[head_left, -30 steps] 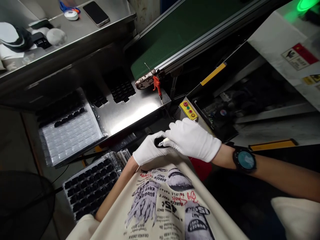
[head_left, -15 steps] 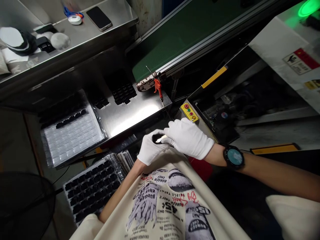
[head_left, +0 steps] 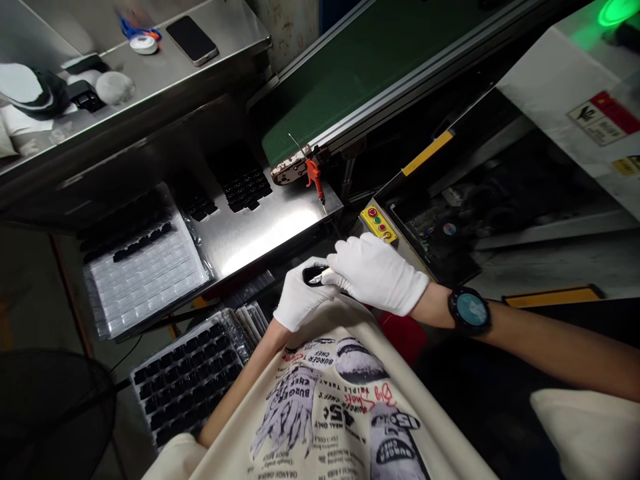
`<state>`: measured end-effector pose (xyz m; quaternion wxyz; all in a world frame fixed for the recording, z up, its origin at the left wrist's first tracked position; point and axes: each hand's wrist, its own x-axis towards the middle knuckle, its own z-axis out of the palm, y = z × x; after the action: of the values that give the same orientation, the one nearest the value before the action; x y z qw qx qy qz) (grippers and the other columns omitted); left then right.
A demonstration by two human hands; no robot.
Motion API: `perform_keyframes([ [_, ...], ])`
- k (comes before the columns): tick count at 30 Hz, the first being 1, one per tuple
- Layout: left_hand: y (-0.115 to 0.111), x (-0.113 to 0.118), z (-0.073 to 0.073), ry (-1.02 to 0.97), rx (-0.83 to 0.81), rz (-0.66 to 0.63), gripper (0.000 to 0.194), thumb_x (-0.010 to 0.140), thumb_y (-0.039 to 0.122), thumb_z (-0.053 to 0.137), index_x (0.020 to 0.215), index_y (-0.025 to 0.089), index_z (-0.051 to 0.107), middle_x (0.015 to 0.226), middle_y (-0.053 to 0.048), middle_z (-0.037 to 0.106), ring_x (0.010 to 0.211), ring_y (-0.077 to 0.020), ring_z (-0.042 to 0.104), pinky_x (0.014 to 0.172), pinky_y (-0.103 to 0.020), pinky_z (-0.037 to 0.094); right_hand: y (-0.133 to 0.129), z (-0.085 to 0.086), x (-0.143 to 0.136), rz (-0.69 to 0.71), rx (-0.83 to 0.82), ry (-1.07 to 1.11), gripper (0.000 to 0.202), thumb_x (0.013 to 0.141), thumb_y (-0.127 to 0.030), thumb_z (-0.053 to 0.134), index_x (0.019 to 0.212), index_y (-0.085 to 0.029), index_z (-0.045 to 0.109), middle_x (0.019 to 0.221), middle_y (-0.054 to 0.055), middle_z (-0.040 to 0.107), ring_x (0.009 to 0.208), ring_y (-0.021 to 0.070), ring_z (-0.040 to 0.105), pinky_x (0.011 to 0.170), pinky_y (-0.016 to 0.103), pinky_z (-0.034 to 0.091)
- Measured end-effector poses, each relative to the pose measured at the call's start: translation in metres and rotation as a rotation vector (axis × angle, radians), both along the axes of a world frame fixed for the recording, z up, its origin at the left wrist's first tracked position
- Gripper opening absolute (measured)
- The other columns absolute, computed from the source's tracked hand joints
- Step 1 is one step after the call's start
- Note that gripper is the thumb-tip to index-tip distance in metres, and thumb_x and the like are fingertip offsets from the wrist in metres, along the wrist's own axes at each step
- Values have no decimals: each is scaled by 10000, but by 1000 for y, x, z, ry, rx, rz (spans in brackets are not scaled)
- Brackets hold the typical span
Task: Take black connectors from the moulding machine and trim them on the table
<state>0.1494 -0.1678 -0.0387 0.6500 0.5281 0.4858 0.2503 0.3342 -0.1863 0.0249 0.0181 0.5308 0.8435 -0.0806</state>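
Note:
In front of my shirt, both hands meet in white gloves. My left hand [head_left: 303, 297] is closed around a small black part [head_left: 313, 274], mostly hidden by the fingers. My right hand [head_left: 376, 272] is closed on a small pale-handled tool [head_left: 325, 273]; its bright metal tip rests at the black part, though I cannot tell exactly where it touches. A dark watch [head_left: 469, 312] is on my right wrist.
A metal bench [head_left: 270, 230] carries a clear tray [head_left: 150, 287] and rows of black parts [head_left: 247, 189]. Another filled tray [head_left: 187, 380] lies lower left. An orange air gun [head_left: 313, 175] hangs by the green conveyor [head_left: 330, 87]. A yellow button box [head_left: 379, 223] stands beyond my right hand.
Both hands keep nearly the same place and grip. The tool's metal tip sits at a slightly different angle against the black part. The camera view has shifted slightly.

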Motion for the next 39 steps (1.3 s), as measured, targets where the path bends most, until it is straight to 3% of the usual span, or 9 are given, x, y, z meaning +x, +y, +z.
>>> perform_keyframes([
  [3,5,-7,1,-36,90,-88,336,690,146,873,1019,177,812,1014,-35,824,929,-211,736,867,-335,619,-5,10,1,5,34,-51,419,1164,-479,528,1020,-152,746,953,124,725,809,251,583,729,385,198],
  [10,9,-16,15,-142,-33,-216,490,647,370,1069,1025,179,822,1036,-69,827,937,-237,756,863,-344,621,-22,49,2,-9,215,-115,480,1166,-475,496,866,-165,707,809,97,674,719,224,510,703,395,165],
  [14,13,-20,16,-172,-30,-247,563,584,414,1106,1014,172,834,1021,-78,837,959,-261,762,883,-360,624,-13,66,-2,69,201,-114,430,1153,-434,521,896,-157,727,783,86,667,708,211,490,700,392,167],
  [18,20,-25,15,-186,-8,-245,529,620,402,1093,1024,168,844,1017,-78,846,964,-262,765,905,-369,624,4,73,-8,139,137,-139,359,1139,-361,539,936,-145,741,765,78,663,687,198,481,692,393,170],
  [27,55,-43,6,-265,-63,-185,458,681,284,1065,1066,166,847,1064,-45,848,1008,-232,769,939,-341,613,65,67,-26,292,32,-130,392,1157,-359,499,881,-184,715,745,63,627,659,197,475,695,394,201],
  [31,85,-56,4,-263,-58,-162,424,716,266,1041,1084,180,849,1080,-34,842,1011,-221,766,942,-334,605,105,65,-39,368,45,-156,389,1143,-326,517,814,-202,685,703,55,584,609,192,440,671,399,169],
  [39,158,-93,-2,-262,-17,-138,386,790,278,981,1136,188,837,1110,-38,833,1026,-214,759,954,-347,596,188,66,-73,443,47,-169,349,1139,-247,471,944,-208,758,718,64,587,605,201,441,648,415,162],
])
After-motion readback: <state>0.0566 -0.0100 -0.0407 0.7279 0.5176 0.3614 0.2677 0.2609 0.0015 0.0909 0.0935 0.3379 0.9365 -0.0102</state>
